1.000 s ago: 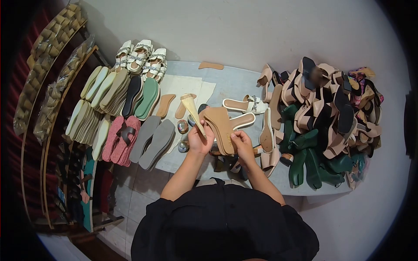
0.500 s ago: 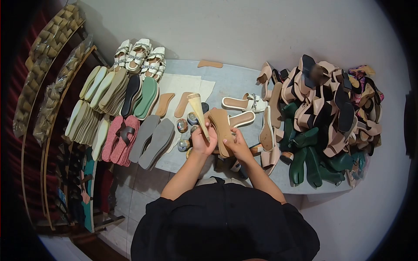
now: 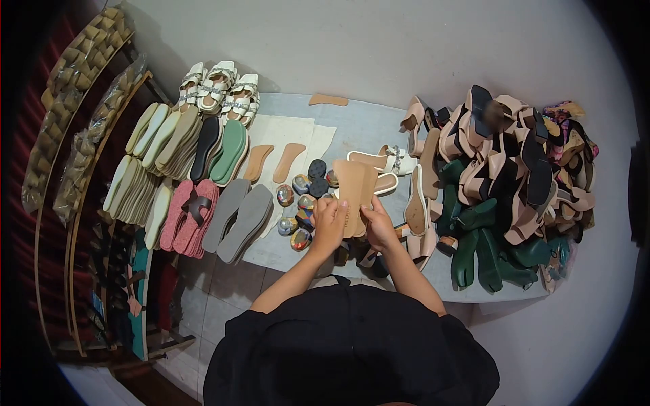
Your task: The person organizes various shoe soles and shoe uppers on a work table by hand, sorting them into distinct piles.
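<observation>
Both my hands hold tan insoles (image 3: 354, 193) in front of my chest, above the table's front part. My left hand (image 3: 330, 223) grips their left edge near the lower end, thumb on the face. My right hand (image 3: 380, 227) pinches the lower right edge. At least two insoles overlap, slightly fanned, with small dark print low on the front one. Left of my left hand lie several round multicoloured pieces (image 3: 301, 238) and dark round ones (image 3: 317, 169). White sandals (image 3: 401, 161) are partly hidden behind the insoles.
Stacked soles, including green (image 3: 228, 152), pink (image 3: 186, 223) and grey (image 3: 247, 220), stand on the left. White sandals (image 3: 215, 88) are behind them. Pink and black shoes (image 3: 501, 155) and green shoes (image 3: 487, 264) pile up at right. Shelves (image 3: 74, 176) stand far left.
The tan insoles have turned to show their broad face. The pale, narrow piece that was in my left hand is out of sight, and that hand now grips the insoles.
</observation>
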Demonstrator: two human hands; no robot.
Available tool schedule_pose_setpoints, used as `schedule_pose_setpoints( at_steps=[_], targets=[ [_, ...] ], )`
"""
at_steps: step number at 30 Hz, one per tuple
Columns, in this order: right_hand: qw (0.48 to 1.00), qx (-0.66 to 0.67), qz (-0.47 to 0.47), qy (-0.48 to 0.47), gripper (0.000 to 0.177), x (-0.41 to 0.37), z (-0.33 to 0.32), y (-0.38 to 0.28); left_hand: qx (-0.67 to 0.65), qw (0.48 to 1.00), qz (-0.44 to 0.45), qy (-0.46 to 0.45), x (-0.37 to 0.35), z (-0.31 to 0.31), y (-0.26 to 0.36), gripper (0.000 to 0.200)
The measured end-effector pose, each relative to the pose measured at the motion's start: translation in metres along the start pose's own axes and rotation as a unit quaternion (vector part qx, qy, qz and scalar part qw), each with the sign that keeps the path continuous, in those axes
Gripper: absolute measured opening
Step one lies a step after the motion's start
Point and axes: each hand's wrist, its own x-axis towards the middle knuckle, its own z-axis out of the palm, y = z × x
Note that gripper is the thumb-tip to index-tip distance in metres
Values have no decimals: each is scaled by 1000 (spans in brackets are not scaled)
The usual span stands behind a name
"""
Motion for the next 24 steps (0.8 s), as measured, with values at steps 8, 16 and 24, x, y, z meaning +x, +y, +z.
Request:
schedule_pose_setpoints(
  at_steps=[8, 16, 24],
  targets=[
    [995, 100, 10, -28, 35, -3, 3, 7, 108, 994, 26, 5, -13, 11, 4, 28],
    [1000, 5, 10, 2, 33, -7, 12, 39, 44, 998, 13, -38, -22, 8, -24, 24],
    [996, 33, 60, 52, 33, -13, 33, 59, 51, 995, -1, -89, -41, -8, -59, 39]
  ],
)
